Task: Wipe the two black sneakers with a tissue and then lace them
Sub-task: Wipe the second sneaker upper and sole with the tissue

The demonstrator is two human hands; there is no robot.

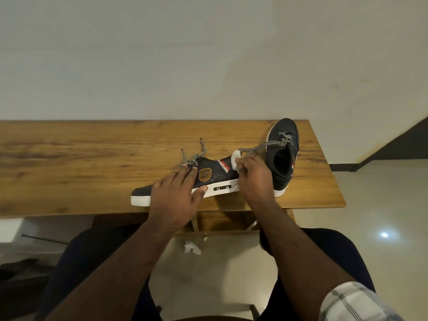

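Head view. Counter [69, 163]: wooden, set against a pale wall.

Near sneaker [183, 181]: black with a white sole, lying lengthwise at the counter's front edge, toe to my left; loose checked laces [193, 158] spill over its top.

My left hand [176, 200]: fingers spread flat over the sneaker's middle, thumb against the sole, pressing it down.

My right hand [256, 181]: fingers curled round a white tissue [236, 159], held against the sneaker's heel collar.

Far sneaker [282, 156]: black, upright at the counter's right end, just beside my right hand (one lace [261, 145] trails from it toward the tissue).

Floor [382, 193]: a crumpled white scrap [192, 247] lies between my knees.
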